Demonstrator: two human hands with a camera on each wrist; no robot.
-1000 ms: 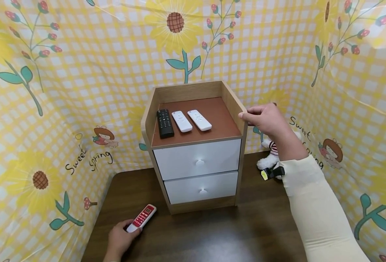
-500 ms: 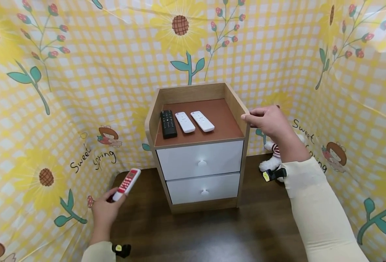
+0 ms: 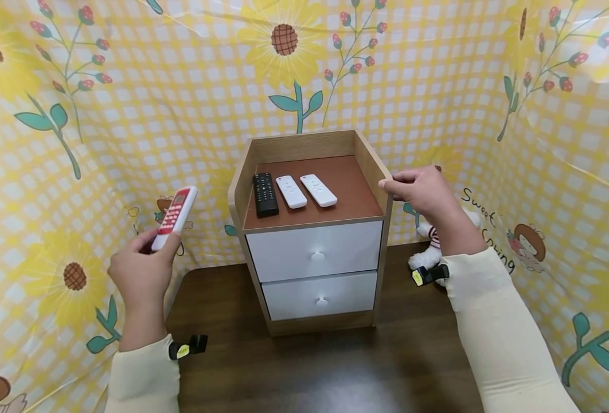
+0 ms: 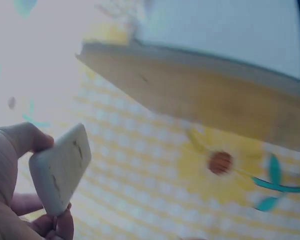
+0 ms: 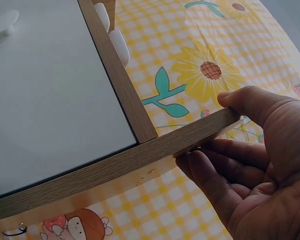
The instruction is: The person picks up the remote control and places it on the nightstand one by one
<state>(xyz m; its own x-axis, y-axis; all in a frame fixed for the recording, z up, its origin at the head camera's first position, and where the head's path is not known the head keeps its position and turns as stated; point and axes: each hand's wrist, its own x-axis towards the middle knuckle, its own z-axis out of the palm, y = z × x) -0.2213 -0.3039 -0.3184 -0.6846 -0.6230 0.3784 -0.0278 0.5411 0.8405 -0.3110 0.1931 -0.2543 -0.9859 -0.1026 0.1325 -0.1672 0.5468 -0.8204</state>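
Observation:
A white remote control with a red face (image 3: 174,218) is held in my left hand (image 3: 144,267), in the air left of the small cabinet (image 3: 315,246). The left wrist view shows the end of this remote (image 4: 62,167) between thumb and fingers. My right hand (image 3: 425,192) pinches the top front edge of the cabinet's right side panel; in the right wrist view the thumb lies on one face of the panel (image 5: 200,130) and the fingers on the other. On the brown cabinet top lie a black remote (image 3: 265,195) and two white remotes (image 3: 291,192), (image 3: 318,191), side by side.
Two white drawers with knobs, an upper drawer (image 3: 289,252) and a lower drawer (image 3: 294,295), are closed. A white plush toy (image 3: 428,252) sits behind my right forearm. Yellow checked flowered cloth (image 3: 180,115) surrounds the dark wooden table (image 3: 325,367).
My left hand has lifted the red-faced remote off the table and raised it to about the height of the cabinet top. My right hand stays on the side panel.

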